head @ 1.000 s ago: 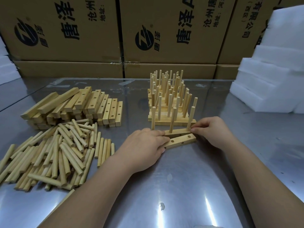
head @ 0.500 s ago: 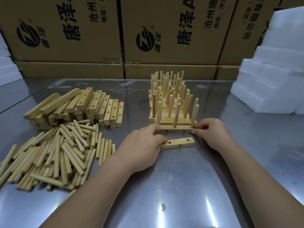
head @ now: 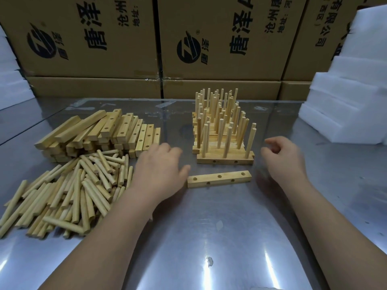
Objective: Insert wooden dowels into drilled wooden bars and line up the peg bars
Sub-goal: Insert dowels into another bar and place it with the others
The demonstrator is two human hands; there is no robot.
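The pale rectangular drilled wooden bar [head: 219, 178] lies flat on the shiny metal table [head: 209, 237]. Its long axis runs left-right, with 3 holes facing up. It sits just in front of the lined-up peg bars [head: 225, 162], apart from them.

The left hand [head: 161, 170] is palm down with relaxed, empty fingers, its thumb near the bar's left end. The right hand [head: 282, 158] hangs beside the right end, with fingers loosely curled and empty.

Right hand [head: 282, 159] blurred, cardboard boxes [head: 88, 38] cut off at the top edge
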